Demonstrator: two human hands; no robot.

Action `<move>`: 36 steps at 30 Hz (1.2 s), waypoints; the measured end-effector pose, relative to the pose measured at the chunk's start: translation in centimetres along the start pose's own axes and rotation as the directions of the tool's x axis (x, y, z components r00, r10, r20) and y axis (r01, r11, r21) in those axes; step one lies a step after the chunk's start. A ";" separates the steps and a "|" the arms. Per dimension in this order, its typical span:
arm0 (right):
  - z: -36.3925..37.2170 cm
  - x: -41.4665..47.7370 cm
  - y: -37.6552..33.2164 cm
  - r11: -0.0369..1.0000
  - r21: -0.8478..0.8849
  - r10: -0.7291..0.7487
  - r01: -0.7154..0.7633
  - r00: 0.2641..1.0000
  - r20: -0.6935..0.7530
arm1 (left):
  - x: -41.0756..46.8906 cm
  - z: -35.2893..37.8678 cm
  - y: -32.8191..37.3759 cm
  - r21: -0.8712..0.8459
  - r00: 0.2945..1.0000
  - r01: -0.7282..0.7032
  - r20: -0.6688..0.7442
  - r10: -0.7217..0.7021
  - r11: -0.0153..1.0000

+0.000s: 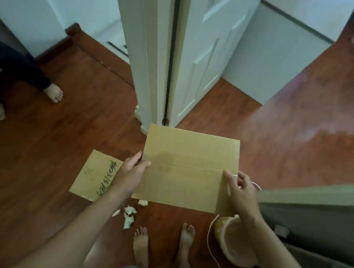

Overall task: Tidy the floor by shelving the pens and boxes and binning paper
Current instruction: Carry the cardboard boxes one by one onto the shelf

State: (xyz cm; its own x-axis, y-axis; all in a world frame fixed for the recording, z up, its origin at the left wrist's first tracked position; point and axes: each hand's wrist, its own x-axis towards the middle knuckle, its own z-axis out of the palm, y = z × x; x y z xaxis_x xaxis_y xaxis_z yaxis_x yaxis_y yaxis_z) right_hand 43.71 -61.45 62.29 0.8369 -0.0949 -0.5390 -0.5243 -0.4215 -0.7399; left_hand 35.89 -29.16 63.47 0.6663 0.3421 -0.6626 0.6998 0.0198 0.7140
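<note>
At centre frame, the left hand [131,171] and right hand [239,191] were clamped on opposite edges of a flattened cardboard box [188,169], held above the floor [28,181]. Work appeared partly done: a second cardboard piece [93,175] lay at nine o'clock, torn paper scraps [129,214] at seven. An open door [205,53] stood at twelve; a bystander's feet [53,92] at ten.

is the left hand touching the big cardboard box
Touching: the head view shows the left hand gripping the left edge of the big cardboard box, thumb on top.
</note>
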 end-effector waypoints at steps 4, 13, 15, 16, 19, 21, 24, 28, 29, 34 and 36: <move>-1.9 -6.6 -0.2 0.997 0.071 -0.017 0.022 0.997 -0.072 | -4.4 -1.5 2.2 0.084 0.994 -0.090 0.066 0.085 0.992; -4.6 -16.4 2.1 0.967 0.255 0.045 0.020 0.968 -0.246 | -8.8 -1.2 3.7 0.181 0.950 -0.225 0.260 0.174 0.958; -5.5 -17.7 3.5 0.970 0.244 0.073 0.004 0.949 -0.306 | -9.7 -0.4 4.0 0.173 0.935 -0.232 0.312 0.170 0.957; -6.1 -18.4 4.3 0.975 0.224 0.089 -0.014 0.940 -0.330 | -10.1 0.2 4.2 0.172 0.927 -0.238 0.335 0.171 0.956; -7.7 -20.0 7.0 0.983 0.163 0.143 -0.083 0.906 -0.399 | -11.2 2.3 4.3 0.122 0.887 -0.228 0.435 0.155 0.966; -9.0 -21.4 8.7 0.974 0.213 0.163 -0.074 0.884 -0.438 | -12.5 4.1 4.5 0.131 0.865 -0.237 0.480 0.147 0.963; -10.6 -23.7 11.2 0.958 0.277 0.202 -0.069 0.850 -0.487 | -14.1 6.7 4.5 0.153 0.838 -0.274 0.522 0.158 0.949; -13.2 -27.2 14.6 0.939 0.334 0.263 -0.078 0.788 -0.557 | -16.8 10.5 4.1 0.187 0.795 -0.327 0.584 0.162 0.926; -13.9 -28.3 15.6 0.937 0.342 0.270 -0.075 0.776 -0.571 | -17.6 11.5 3.9 0.197 0.784 -0.340 0.599 0.161 0.920; -17.3 -34.4 20.3 0.924 0.371 0.321 -0.088 0.706 -0.631 | -22.7 16.6 2.2 0.243 0.735 -0.393 0.663 0.144 0.887; -18.8 -36.9 22.3 0.905 0.412 0.369 -0.108 0.682 -0.631 | -24.9 18.6 1.4 0.249 0.705 -0.406 0.697 0.128 0.879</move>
State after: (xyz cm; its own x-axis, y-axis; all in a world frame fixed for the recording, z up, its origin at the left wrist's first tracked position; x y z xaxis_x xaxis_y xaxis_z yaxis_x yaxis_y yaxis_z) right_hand 4.05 -84.27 73.24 0.4764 -0.7896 -0.3867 -0.6296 0.0006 -0.7769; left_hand 25.04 -55.11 76.78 0.7393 -0.4111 -0.5333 0.4090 -0.3550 0.8406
